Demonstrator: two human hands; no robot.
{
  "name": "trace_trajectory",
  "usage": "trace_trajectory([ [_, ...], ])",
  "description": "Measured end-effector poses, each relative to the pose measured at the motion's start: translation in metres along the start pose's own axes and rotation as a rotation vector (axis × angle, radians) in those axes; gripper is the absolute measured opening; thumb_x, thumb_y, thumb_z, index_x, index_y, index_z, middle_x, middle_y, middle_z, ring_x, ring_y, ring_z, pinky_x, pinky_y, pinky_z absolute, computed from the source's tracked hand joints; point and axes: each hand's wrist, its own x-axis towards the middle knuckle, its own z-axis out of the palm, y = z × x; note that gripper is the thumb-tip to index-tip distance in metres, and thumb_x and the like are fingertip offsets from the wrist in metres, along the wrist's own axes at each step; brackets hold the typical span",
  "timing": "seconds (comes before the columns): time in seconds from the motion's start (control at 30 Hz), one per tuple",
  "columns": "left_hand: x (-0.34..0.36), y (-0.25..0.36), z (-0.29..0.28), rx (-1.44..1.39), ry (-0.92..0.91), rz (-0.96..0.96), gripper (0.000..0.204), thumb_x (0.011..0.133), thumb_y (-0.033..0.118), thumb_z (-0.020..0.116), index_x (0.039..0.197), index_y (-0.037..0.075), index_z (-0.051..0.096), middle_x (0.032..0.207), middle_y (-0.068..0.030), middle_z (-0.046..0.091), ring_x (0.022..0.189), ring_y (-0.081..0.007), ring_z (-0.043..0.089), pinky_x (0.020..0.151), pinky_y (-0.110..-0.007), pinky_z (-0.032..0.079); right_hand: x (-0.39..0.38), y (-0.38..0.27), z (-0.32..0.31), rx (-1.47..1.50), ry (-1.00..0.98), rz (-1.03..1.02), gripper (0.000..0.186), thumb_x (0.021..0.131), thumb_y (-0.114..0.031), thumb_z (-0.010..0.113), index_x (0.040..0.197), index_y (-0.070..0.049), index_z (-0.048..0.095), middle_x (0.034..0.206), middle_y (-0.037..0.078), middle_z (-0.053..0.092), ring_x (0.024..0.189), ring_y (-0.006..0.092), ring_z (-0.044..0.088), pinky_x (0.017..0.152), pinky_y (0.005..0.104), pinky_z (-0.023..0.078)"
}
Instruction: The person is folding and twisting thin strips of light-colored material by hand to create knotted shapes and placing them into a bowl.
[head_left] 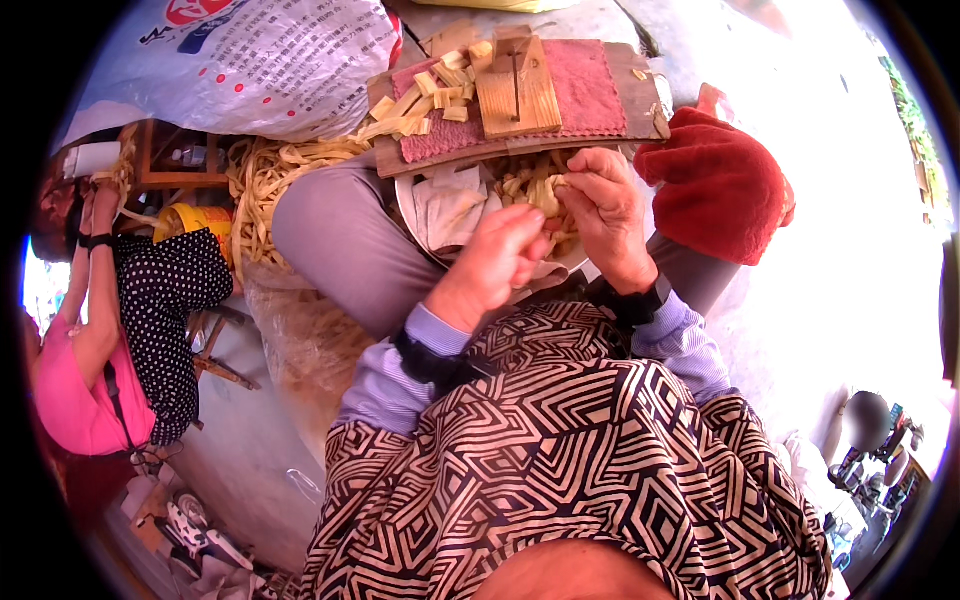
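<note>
My left hand (488,262) and my right hand (606,215) meet over a basin in my lap, both with fingers closed. Between their fingertips is a pale yellow folded strip (547,194); its kind is not clear. Under them, the white-rimmed basin (408,205) holds similar yellow pieces (515,180) and a whitish cloth (447,207). Just beyond lies a wooden board (640,95) topped by a pink cloth (590,85). On it stand a wooden block (540,92) with a dark upright slit or blade, and several short cut pieces (415,105).
A heap of long pale strips (265,195) lies left of my knee, beside a clear plastic bag (300,330). A printed white sack (270,65) is at the far left. A red cloth (715,185) covers my right knee. At left sits another person (95,350) near a yellow bucket (195,222).
</note>
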Motion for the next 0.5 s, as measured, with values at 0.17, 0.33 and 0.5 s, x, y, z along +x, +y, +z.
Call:
trace_trajectory([
  [0.17,-0.017,-0.003,-0.039,0.123,0.022,0.049,0.019,0.097,0.019,0.05,0.096,0.001,0.057,0.065,0.0027,0.044,0.046,-0.0024,0.028,0.039,-0.018,0.02,0.007,0.025,-0.02,0.5,0.183,0.422,0.005,0.082,-0.001,0.066,0.086,0.001,0.067,0.104,0.004,0.058,0.093,0.0109,0.055,0.08,0.0245,0.046],
  [0.33,-0.009,0.009,-0.029,0.919,0.165,0.646,0.011,0.094,0.012,0.055,0.092,0.002,0.059,0.067,0.0006,0.052,0.056,-0.0114,0.05,0.05,-0.026,0.038,0.036,0.0,-0.052,0.168,-0.125,0.267,0.026,0.085,-0.011,0.067,0.109,-0.001,0.064,0.121,0.009,0.057,0.105,0.0141,0.054,0.088,0.0289,0.046],
  [0.5,-0.013,0.038,0.011,1.367,0.283,1.141,0.007,0.081,0.009,0.062,0.085,0.007,0.056,0.075,-0.0095,0.058,0.066,-0.0321,0.059,0.054,-0.039,0.046,0.066,-0.019,-0.045,0.382,-0.693,0.445,0.032,0.088,-0.015,0.065,0.115,0.001,0.06,0.109,0.006,0.062,0.103,0.0154,0.057,0.09,0.027,0.045],
])
